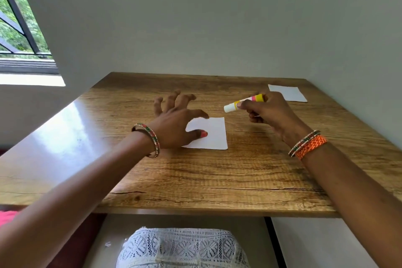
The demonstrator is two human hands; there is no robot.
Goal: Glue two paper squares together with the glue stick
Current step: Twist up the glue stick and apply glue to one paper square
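Note:
A white paper square (214, 135) lies flat near the middle of the wooden table (195, 176). My left hand (176, 122) hovers over the square's left part with fingers spread, and its thumb lies across the paper. My right hand (269, 111) grips a glue stick (243, 102) with a white cap and a yellow and pink body, held slanted above the table to the right of that square. A second white paper square (287, 93) lies at the far right of the table, beyond my right hand.
The table stands against a pale wall at the back and right. A window with dark bars (19, 28) is at the far left. A white lace cloth (182, 248) shows below the table's front edge.

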